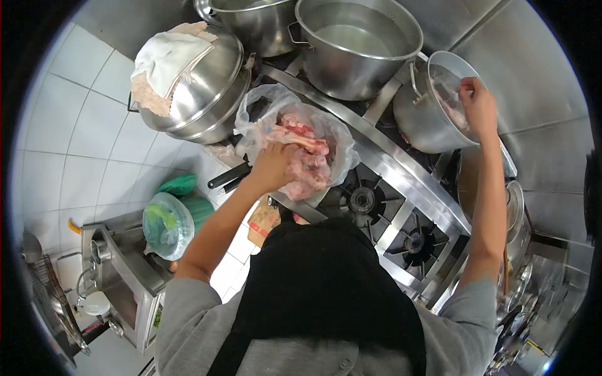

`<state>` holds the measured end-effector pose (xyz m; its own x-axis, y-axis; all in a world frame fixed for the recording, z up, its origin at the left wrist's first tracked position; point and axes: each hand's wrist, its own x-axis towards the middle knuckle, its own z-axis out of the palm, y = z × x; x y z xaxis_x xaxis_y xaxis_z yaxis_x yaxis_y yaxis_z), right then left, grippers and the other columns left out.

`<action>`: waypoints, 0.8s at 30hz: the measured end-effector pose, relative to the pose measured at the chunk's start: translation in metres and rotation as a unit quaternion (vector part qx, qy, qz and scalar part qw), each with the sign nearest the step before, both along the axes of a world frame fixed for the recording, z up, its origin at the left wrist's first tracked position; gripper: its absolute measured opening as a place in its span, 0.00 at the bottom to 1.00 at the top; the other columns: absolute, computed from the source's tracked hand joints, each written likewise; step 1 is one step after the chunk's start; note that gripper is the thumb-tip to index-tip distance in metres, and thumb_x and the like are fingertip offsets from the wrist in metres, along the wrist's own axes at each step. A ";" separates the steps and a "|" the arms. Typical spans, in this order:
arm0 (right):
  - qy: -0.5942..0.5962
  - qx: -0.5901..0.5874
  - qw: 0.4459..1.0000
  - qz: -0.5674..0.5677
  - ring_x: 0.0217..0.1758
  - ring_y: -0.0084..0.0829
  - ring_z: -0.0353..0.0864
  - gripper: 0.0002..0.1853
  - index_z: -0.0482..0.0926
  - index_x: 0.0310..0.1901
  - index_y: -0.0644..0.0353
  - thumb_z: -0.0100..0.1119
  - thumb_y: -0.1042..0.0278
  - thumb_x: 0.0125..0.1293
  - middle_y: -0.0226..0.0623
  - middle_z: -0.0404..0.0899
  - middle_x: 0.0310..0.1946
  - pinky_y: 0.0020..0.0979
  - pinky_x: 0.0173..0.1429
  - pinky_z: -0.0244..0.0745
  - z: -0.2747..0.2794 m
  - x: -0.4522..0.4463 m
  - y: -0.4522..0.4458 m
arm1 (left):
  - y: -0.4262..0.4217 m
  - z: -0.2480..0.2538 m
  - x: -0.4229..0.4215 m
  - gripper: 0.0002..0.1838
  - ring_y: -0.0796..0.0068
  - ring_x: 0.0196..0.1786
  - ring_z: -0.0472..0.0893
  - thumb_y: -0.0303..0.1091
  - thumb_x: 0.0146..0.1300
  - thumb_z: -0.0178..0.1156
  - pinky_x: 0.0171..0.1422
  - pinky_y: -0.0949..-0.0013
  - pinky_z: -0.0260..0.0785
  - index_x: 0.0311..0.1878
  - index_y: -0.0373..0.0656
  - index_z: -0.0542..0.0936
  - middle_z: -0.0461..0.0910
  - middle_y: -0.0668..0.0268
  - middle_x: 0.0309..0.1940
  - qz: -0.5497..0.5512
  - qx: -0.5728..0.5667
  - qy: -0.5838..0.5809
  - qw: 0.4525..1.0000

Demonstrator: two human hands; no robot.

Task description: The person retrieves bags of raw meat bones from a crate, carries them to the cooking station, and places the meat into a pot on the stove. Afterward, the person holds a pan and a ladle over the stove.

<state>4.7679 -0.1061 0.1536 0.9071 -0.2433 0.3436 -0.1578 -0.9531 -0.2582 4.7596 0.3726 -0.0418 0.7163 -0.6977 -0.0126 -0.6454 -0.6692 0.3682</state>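
Observation:
A clear plastic bag (254, 106) full of raw meaty bones (307, 169) rests on the near side of the stove. My left hand (274, 166) reaches into it, its fingers curled against a bone and partly hidden by the meat. Over at the right, my right hand (478, 106) is at the mouth of a tall metal pot (423, 119). Its fingers are bent in a pinch at what looks like thin clear plastic (446, 81). Pinkish meat (456, 114) shows inside that pot, below the fingers.
A large pot of cloudy liquid (360, 37) stands at the back, with another pot (257, 28) beside it. Cloths (169, 62) lie on a domed lidded pot (207, 94). Gas burners (364, 199) are nearby, and black handles (229, 175) jut out left of the bag.

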 end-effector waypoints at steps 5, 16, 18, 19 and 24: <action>0.172 0.243 0.914 0.274 0.41 0.30 0.82 0.10 0.80 0.45 0.61 0.58 0.71 0.64 0.39 0.83 0.37 0.32 0.47 0.76 -0.063 -0.036 0.174 | 0.006 -0.008 -0.021 0.39 0.47 0.57 0.70 0.42 0.49 0.69 0.59 0.51 0.64 0.64 0.42 0.66 0.69 0.50 0.52 0.067 -0.031 0.043 0.996; 0.189 -0.028 0.926 0.325 0.51 0.50 0.77 0.20 0.80 0.44 0.62 0.65 0.59 0.52 0.49 0.81 0.39 0.46 0.55 0.71 -0.251 0.039 0.288 | 0.036 -0.029 0.002 0.21 0.44 0.52 0.76 0.31 0.59 0.57 0.57 0.56 0.68 0.55 0.33 0.73 0.77 0.43 0.46 0.206 -0.270 0.181 0.923; 0.190 -0.038 0.911 0.363 0.49 0.50 0.78 0.19 0.81 0.42 0.62 0.66 0.57 0.52 0.50 0.81 0.38 0.47 0.54 0.71 -0.234 0.046 0.281 | 0.039 -0.028 0.009 0.21 0.44 0.52 0.77 0.29 0.58 0.55 0.57 0.55 0.69 0.55 0.32 0.73 0.77 0.42 0.47 0.230 -0.225 0.108 0.941; 0.190 -0.034 0.911 0.365 0.48 0.50 0.78 0.19 0.81 0.41 0.63 0.66 0.57 0.52 0.50 0.81 0.37 0.47 0.54 0.72 -0.223 0.049 0.276 | 0.040 -0.030 0.011 0.21 0.43 0.52 0.77 0.28 0.57 0.54 0.56 0.54 0.69 0.55 0.32 0.73 0.77 0.42 0.47 0.241 -0.202 0.074 0.946; 0.283 0.019 0.894 0.348 0.32 0.49 0.82 0.17 0.80 0.36 0.66 0.61 0.58 0.56 0.53 0.80 0.28 0.46 0.41 0.77 -0.143 0.035 0.235 | 0.045 -0.038 0.029 0.19 0.50 0.52 0.79 0.35 0.59 0.60 0.57 0.58 0.71 0.52 0.36 0.77 0.79 0.45 0.49 0.246 -0.177 0.075 0.950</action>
